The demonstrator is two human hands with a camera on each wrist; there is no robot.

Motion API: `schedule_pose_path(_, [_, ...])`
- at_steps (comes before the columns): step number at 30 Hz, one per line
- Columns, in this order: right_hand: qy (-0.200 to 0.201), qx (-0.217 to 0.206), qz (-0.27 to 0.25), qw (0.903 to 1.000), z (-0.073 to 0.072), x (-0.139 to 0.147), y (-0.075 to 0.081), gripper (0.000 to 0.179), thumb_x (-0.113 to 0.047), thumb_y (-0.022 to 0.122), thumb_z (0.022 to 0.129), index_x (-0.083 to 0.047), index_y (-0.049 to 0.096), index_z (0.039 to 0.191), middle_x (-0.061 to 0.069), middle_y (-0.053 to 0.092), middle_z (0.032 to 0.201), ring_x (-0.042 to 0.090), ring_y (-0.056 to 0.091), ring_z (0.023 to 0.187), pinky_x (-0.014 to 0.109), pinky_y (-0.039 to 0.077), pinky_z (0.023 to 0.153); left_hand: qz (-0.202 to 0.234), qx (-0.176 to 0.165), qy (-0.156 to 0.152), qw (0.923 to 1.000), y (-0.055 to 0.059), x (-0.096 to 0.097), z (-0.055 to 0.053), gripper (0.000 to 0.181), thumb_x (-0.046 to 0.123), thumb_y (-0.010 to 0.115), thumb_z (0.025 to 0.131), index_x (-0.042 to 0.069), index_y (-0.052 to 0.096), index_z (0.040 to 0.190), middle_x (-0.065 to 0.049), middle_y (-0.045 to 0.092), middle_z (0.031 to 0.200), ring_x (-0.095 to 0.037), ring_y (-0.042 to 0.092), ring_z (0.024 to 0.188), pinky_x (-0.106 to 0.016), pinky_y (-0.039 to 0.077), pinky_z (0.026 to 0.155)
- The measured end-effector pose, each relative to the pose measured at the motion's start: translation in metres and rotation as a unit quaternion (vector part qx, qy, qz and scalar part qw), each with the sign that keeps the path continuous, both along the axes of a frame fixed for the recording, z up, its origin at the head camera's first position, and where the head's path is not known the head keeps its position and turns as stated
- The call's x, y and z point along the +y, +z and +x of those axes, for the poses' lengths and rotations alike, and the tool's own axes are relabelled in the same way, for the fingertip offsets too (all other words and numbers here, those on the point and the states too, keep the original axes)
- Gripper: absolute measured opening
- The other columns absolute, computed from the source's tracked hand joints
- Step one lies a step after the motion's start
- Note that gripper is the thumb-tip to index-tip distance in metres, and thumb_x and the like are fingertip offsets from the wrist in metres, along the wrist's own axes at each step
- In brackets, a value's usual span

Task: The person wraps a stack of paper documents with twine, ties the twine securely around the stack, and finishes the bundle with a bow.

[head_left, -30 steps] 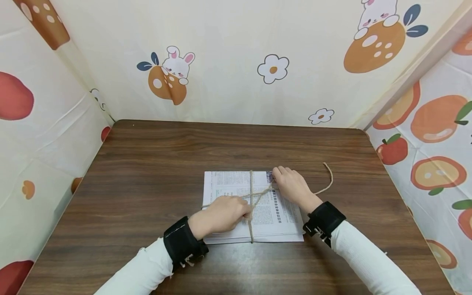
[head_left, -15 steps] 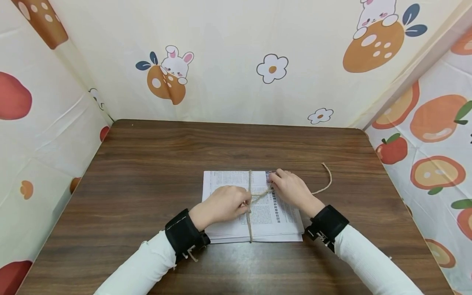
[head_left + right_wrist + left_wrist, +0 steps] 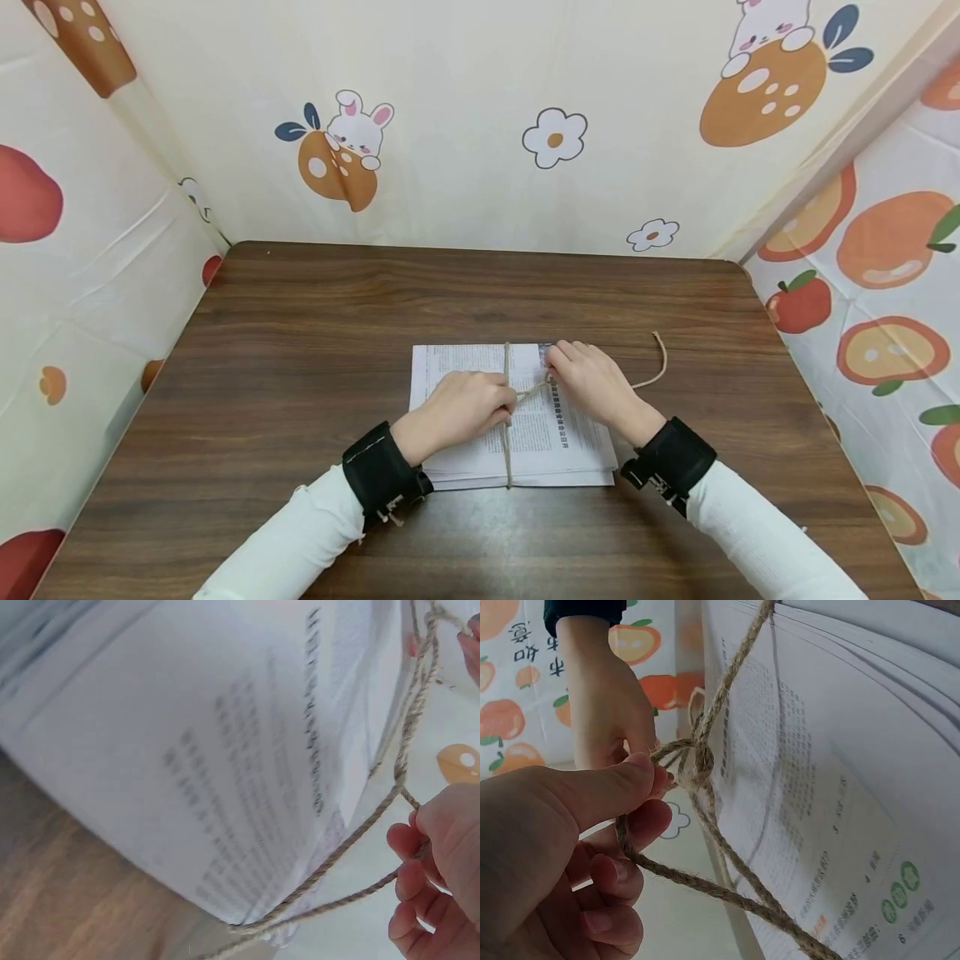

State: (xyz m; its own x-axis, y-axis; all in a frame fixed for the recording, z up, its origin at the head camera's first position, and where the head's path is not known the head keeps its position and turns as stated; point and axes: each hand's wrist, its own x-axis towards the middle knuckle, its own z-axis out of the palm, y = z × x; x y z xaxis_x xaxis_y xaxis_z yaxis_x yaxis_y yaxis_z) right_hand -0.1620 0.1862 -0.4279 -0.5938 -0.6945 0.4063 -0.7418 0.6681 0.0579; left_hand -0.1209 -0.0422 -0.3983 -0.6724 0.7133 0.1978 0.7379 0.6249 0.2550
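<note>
Since the earlier frame we see the left hand (image 3: 459,410) shifted a little farther up the stack of printed sheets (image 3: 576,454), toward the far edge; the right hand (image 3: 592,379) keeps nearly the same spot by the far right corner; both pinch the twine (image 3: 507,458), the left holding a loop between thumb and fingers beside a knot (image 3: 701,761), the right nipping another length. The stack lies flat on the wood-grained table (image 3: 315,333); one strand crosses it from far edge to near edge; a loose end (image 3: 664,357) curves out past the right hand. The print is Chinese; we make out the numerals 3, 4 and 6, three green discs (image 3: 899,895) bearing pale characters, and a bold column of characters (image 3: 559,417) too small to read; the cloth (image 3: 536,690) in the left wrist view carries black characters beside printed fruit.
</note>
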Motion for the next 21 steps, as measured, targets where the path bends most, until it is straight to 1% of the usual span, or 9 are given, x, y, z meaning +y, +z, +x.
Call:
schedule_pose_path(4, [0.008,-0.011,-0.002,0.9999,0.003,-0.003,0.005,0.011,-0.005,0.063,0.083,-0.007,0.053,0.086,0.003,0.051,0.078,0.019,0.048,0.066,0.030,0.040,0.059,-0.007,0.002,0.001,1.0000,0.002,0.002,0.000,0.009,0.022,0.066,0.084,0.021,0.062,0.076,0.010,0.057,0.074,-0.003,0.049,0.058,-0.020,0.038,0.047])
schedule_pose_path(9, [0.009,-0.022,0.018,0.9996,0.006,-0.006,0.010,0.015,-0.006,0.071,0.077,-0.007,0.058,0.085,0.004,0.054,0.081,0.020,0.052,0.072,0.030,0.044,0.064,-0.012,-0.008,0.014,0.9998,0.002,0.002,-0.001,0.005,0.021,0.065,0.085,0.020,0.063,0.081,0.010,0.060,0.078,-0.004,0.054,0.062,-0.021,0.041,0.049])
schedule_pose_path(11, [0.003,-0.023,0.027,0.9994,0.007,-0.006,0.010,0.012,-0.008,0.071,0.077,-0.008,0.060,0.082,0.004,0.055,0.081,0.020,0.053,0.073,0.031,0.045,0.067,-0.016,-0.009,0.020,0.9996,0.000,0.001,-0.002,0.006,0.022,0.065,0.085,0.019,0.063,0.080,0.008,0.058,0.078,-0.005,0.053,0.063,-0.021,0.041,0.050])
schedule_pose_path(14, [-0.005,-0.031,0.035,0.9989,0.007,-0.007,0.007,0.012,-0.010,0.071,0.079,-0.010,0.059,0.079,0.002,0.054,0.079,0.018,0.053,0.072,0.032,0.046,0.071,-0.023,-0.007,0.031,0.9992,-0.005,0.000,-0.002,0.008,0.022,0.065,0.085,0.019,0.062,0.078,0.006,0.056,0.081,-0.007,0.050,0.066,-0.021,0.039,0.051])
schedule_pose_path(17, [-0.006,-0.044,0.033,0.9984,0.007,-0.007,0.005,0.012,-0.011,0.070,0.080,-0.011,0.059,0.080,0.001,0.054,0.079,0.016,0.053,0.072,0.032,0.047,0.071,-0.025,-0.004,0.030,0.9992,-0.011,-0.001,-0.003,0.010,0.022,0.067,0.084,0.019,0.061,0.076,0.006,0.057,0.085,-0.010,0.048,0.069,-0.022,0.039,0.054])
schedule_pose_path(21, [-0.008,-0.073,0.013,0.9972,0.005,-0.007,0.003,0.010,-0.010,0.070,0.080,-0.012,0.059,0.080,0.000,0.053,0.077,0.013,0.050,0.067,0.029,0.045,0.064,-0.028,-0.017,0.018,0.9993,-0.018,0.000,-0.003,0.012,0.020,0.068,0.082,0.019,0.059,0.073,0.009,0.058,0.080,-0.010,0.047,0.069,-0.021,0.039,0.058])
